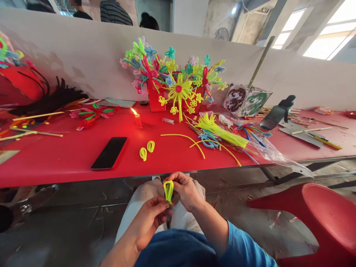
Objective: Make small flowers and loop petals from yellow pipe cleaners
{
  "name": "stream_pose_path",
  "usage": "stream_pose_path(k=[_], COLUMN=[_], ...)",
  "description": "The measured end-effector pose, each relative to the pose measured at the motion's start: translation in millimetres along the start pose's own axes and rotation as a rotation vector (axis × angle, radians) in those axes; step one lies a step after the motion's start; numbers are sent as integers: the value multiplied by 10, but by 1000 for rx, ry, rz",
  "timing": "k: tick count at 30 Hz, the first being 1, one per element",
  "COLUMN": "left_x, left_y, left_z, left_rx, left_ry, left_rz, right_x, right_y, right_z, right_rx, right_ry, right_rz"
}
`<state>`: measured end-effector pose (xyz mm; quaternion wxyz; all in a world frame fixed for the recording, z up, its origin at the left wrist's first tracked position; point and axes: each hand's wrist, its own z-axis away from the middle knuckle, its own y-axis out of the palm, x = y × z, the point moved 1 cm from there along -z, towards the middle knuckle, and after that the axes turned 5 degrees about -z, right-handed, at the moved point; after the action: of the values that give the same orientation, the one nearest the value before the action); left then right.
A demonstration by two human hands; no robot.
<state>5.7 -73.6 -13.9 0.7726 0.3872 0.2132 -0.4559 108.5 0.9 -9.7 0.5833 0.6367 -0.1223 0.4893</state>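
Over my lap, my left hand point(155, 213) pinches the lower end of a looped yellow pipe cleaner point(168, 191), which stands upright between my hands. My right hand point(185, 187) grips the same loop from its right side, fingers at its upper edge. On the red table point(133, 168) ahead lie two small coiled yellow loops point(147, 149) of the same kind. To their right rest loose yellow pipe cleaners point(189, 138), a bundle of yellow pipe cleaners point(222, 131) in clear plastic, and blue-handled scissors point(208, 139) partly under it.
A lit red candle point(137, 120) burns behind the loops. A black phone point(109, 153) lies to the left. Pipe-cleaner flowers point(179, 89) fill red boxes at the back. Rightward are a dark bottle point(274, 116), a yellow utility knife point(327, 142) and a red stool point(328, 211).
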Motion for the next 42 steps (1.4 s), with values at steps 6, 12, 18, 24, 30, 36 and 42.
stream_pose_path(k=[6, 12, 18, 24, 30, 36, 42], left_x=[25, 29, 31, 25, 13, 13, 10], left_y=[33, 22, 14, 27, 70, 78, 57], left_z=[2, -31, -38, -17, 21, 26, 33], left_rx=[19, -38, -72, -92, -71, -53, -55], left_ry=[4, 80, 185, 234, 220, 238, 250], left_rz=[140, 151, 107, 107, 191, 206, 188], right_x=[19, 19, 56, 121, 129, 251, 358], right_y=[20, -32, -4, 56, 29, 55, 92], right_z=[-3, 22, 83, 111, 115, 135, 173], right_rx=[37, 60, 16, -2, 57, 101, 174], right_ry=[2, 24, -74, -97, -66, -161, -267], right_rz=[-67, -80, 228, 360, 360, 605, 837])
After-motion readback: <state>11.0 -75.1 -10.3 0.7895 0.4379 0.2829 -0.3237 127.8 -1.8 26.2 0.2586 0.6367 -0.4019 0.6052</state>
